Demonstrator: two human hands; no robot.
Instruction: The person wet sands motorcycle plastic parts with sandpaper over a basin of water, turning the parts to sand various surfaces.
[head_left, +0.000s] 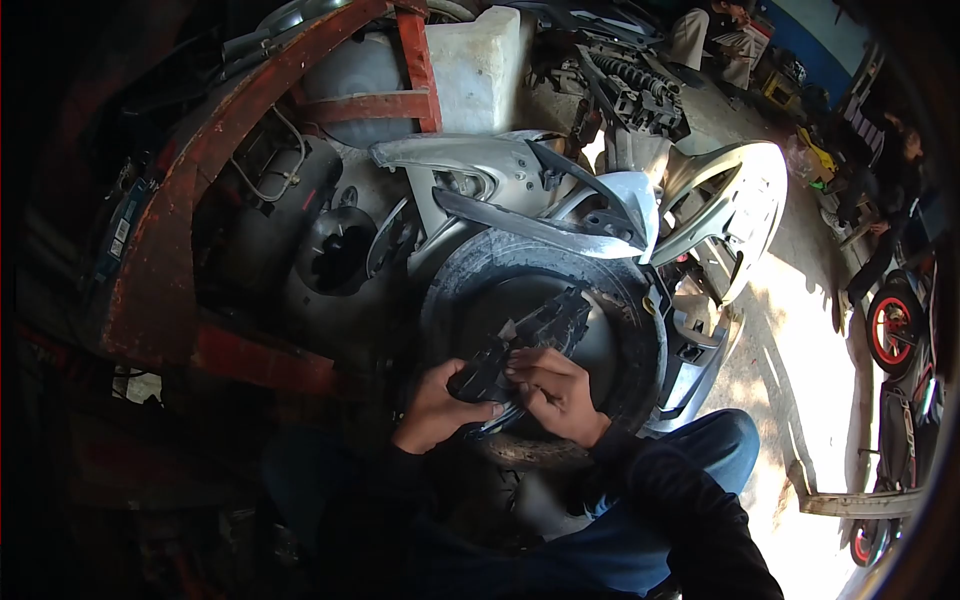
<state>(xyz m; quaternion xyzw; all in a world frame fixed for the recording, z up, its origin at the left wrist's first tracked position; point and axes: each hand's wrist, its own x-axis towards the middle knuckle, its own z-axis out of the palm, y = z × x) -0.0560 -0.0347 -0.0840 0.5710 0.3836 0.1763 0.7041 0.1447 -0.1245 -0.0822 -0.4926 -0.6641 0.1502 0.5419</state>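
A black plastic motorcycle part (548, 328), long and irregular with a dusty far end, is held over a tire (455, 285) lying flat. My left hand (438, 408) grips its near end, thumb across the top. My right hand (556, 392) is closed against the part's upper side, fingertips pinched together. Whether something small sits between those fingertips cannot be made out. Silver fairing panels (515, 170) rest just beyond the tire.
A rusty red metal frame (160, 250) stands at the left. A pale block (470, 80) and a shock absorber spring (632, 72) are at the back. A motorcycle wheel with a red rim (893, 325) is at right. Other people (712, 35) sit farther off.
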